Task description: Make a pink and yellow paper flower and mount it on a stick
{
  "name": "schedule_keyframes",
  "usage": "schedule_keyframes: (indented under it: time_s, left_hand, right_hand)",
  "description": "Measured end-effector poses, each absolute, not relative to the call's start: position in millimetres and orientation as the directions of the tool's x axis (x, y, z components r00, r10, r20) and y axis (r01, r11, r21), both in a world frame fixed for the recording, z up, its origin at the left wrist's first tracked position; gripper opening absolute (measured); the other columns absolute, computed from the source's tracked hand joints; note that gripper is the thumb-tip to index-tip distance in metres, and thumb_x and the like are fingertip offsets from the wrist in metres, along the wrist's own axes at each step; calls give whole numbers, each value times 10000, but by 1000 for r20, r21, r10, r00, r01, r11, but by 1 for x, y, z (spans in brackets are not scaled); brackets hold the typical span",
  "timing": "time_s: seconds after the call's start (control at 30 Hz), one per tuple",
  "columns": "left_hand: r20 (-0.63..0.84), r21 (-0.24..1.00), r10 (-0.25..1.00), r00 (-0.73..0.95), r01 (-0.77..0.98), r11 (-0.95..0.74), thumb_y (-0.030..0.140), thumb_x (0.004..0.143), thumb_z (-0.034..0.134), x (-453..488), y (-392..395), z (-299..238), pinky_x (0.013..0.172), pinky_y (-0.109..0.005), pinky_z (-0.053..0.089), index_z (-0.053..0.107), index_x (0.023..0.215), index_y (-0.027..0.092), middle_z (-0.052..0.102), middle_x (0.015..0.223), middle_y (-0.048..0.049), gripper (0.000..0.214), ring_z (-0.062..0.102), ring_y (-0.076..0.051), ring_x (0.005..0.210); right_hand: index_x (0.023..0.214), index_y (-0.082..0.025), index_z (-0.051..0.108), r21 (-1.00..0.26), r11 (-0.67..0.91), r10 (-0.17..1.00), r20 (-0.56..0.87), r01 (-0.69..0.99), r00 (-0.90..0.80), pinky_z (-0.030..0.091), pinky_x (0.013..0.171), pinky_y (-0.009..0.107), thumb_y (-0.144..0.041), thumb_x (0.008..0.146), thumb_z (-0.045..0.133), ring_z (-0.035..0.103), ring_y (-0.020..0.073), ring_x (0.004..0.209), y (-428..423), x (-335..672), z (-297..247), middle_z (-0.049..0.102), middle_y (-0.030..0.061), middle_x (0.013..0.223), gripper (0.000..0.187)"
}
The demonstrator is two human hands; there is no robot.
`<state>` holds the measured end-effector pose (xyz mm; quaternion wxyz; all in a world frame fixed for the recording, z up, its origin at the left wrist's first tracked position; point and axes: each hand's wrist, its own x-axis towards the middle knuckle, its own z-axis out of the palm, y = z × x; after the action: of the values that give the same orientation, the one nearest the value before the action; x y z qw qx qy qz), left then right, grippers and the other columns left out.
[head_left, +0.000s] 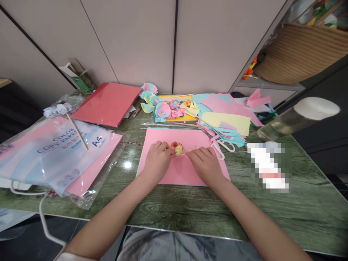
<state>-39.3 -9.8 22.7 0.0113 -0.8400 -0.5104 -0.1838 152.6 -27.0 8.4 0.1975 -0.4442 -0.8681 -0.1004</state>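
Note:
A small red and yellow flower [177,148] is held over a sheet of pink paper [178,175] by my left hand [159,159], its thumb and fingers closed at the flower's left side. From the base of the flower a thin pale wire or thread runs right, and my right hand [205,163] pinches it between thumb and fingers. The exact grip of both hands is partly hidden by the fingers. White-handled scissors [217,150] lie beside my right hand, partly on the pink sheet.
Paper flowers [162,110], cut paper strips [231,134] and thin wires [168,125] lie behind the sheet. Left are a red folder [107,103] and a plastic paper packet [59,156] with a stick across it. A white-lidded bottle [285,123] stands right, near a blurred item [268,166].

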Motion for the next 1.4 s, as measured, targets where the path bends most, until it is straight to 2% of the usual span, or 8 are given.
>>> schedule_keyframes:
  time_s: [0.17,1.0,1.4]
  left_hand:
    - [276,207,883,380,874,-440,240,771,543,-37,-6,22,698,-322,372,651,745,176,571,797,-56,129,453,-181,795]
    - [303,96,873,382,899,-427,222,759,545,-36,-5,15,671,-332,365,608,713,156,525,799,-66,102,442,-195,793]
    - [308,85,870,384,900,-428,241,762,546,-36,-6,17,666,-341,361,609,737,155,533,810,-81,109,460,-206,801]
  right_hand:
    - [926,-183,574,24,579,727,437,815,-530,245,683,310,-136,858,423,446,163,793,-28,152,9,613,36,831,172]
    - [890,-188,575,5,563,742,437,826,-508,248,689,311,-120,844,431,462,154,788,-29,147,7,612,31,832,166]
    - [882,-190,581,-13,561,745,445,828,-498,250,694,309,-125,843,439,477,156,794,-29,147,7,616,34,833,161]
